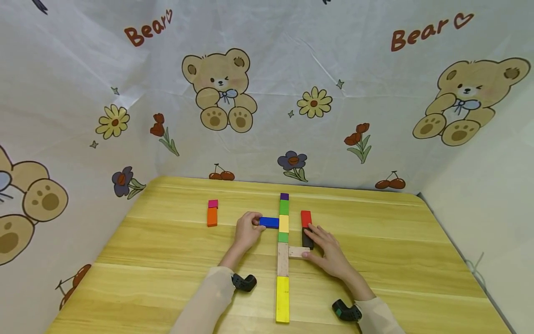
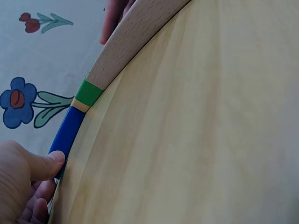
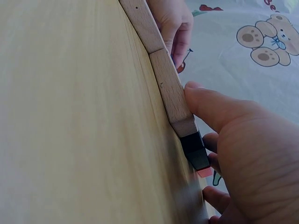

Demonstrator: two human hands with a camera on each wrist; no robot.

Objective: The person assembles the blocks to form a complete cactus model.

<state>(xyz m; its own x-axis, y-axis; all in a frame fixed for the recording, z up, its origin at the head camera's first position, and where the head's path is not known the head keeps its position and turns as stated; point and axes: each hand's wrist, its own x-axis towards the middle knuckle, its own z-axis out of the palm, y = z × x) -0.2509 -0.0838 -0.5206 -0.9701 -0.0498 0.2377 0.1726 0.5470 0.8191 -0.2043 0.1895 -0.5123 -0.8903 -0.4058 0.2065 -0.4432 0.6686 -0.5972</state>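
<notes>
My left hand (image 1: 247,230) pinches the outer end of a blue block (image 1: 269,222), whose other end meets a pale yellow block (image 1: 283,223) in a lengthwise row. The left wrist view shows the thumb on that blue block (image 2: 68,133). With its fingers spread, my right hand (image 1: 331,255) rests by a black block (image 1: 307,239), the thumb touching a plain wooden block (image 1: 297,252) that juts right from the row. Fingertips touch the black block, which sits end to end with a red block (image 1: 306,218).
The row also has purple (image 1: 284,196), green (image 1: 284,207), small green (image 1: 283,237), plain wooden (image 1: 282,260) and long yellow (image 1: 282,299) blocks. Farther left lie an orange block (image 1: 212,216) and a pink block (image 1: 213,203). A bear-print cloth (image 1: 267,139) hangs behind the wooden table (image 1: 396,260).
</notes>
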